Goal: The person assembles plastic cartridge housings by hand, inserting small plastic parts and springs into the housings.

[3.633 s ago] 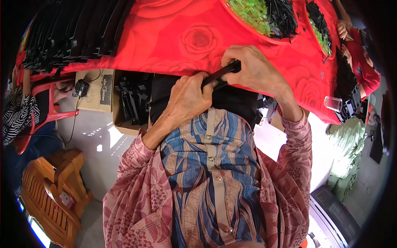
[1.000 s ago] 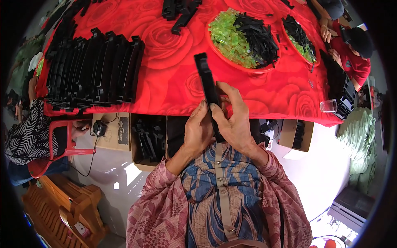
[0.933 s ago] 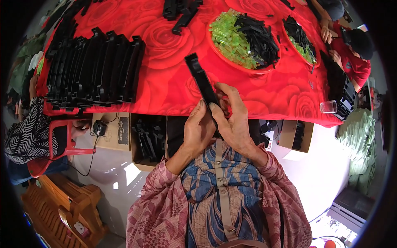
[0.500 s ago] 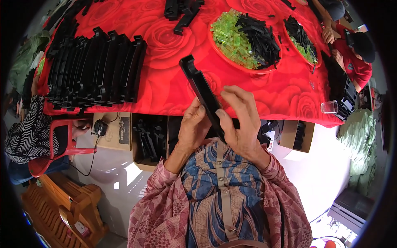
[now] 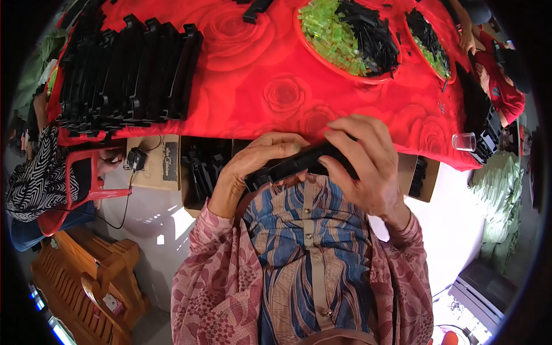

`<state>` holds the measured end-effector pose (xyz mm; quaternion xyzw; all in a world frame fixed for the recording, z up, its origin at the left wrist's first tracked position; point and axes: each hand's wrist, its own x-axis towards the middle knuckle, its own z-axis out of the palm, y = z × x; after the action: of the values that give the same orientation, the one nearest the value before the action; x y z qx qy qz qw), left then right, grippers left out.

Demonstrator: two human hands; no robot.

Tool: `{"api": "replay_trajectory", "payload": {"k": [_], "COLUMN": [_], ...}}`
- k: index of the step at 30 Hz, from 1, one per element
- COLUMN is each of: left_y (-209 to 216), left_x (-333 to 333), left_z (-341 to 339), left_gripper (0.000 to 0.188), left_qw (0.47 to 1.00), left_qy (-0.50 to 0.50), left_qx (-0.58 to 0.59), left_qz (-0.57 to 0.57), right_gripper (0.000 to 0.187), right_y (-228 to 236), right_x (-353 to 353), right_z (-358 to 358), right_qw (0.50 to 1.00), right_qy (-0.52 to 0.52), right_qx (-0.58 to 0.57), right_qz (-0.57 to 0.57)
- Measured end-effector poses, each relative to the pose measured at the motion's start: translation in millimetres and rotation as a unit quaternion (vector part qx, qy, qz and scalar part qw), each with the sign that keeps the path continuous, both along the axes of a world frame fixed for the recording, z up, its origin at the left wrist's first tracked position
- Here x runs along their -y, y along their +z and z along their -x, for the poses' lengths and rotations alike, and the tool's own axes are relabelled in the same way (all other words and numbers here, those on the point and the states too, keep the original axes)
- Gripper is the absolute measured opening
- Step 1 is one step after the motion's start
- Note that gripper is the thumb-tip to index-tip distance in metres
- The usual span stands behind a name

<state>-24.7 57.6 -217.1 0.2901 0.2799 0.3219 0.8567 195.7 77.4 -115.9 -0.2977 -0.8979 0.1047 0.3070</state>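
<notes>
red table [image 5: 270,109] | black bar [image 5: 299,164] mostly hidden | left hand [image 5: 253,167], right hand [image 5: 362,161] clasp it

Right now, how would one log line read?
left hand + right hand: gripping black bar | red tablecloth ahead | black strips stacked left

Pink floral sleeves; blue-brown patterned buttoned shirt.
</notes>
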Motion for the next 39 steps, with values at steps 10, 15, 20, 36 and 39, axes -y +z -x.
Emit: {"api": "replay_trajectory", "payload": {"k": [10, 15, 20, 36, 39], "left_y": [-8, -16, -29, -32, -16], "left_x": [1, 6, 13, 17, 18], "left_z": [-3, -3, -6, 3, 2], "left_gripper": [0.04, 0.037, 0.033, 0.081, 0.078], "left_qw": [0.99, 0.985, 0.989, 0.983, 0.964], "left_qy": [-0.135, -0.158, -0.134, 0.079, 0.137], "left_qx": [-0.043, -0.043, -0.046, 0.126, 0.22], "left_qz": [0.01, 0.044, 0.038, 0.105, -0.05], "right_gripper": [0.031, 0.024, 0.023, 0.018, 0.02], "right_y": [-27, -49, -55, -44, -32], "right_x": [-13, -6, 5, 5, -4], "right_z": [-1, -5, -2, -4, -10], "right_qw": [0.887, 0.879, 0.886, 0.899, 0.879], "right_qy": [0.111, 0.112, 0.091, 0.024, -0.036], "right_qx": [0.17, 0.137, 0.127, 0.046, -0.001], "right_qz": [0.414, 0.443, 0.437, 0.436, 0.475]}}
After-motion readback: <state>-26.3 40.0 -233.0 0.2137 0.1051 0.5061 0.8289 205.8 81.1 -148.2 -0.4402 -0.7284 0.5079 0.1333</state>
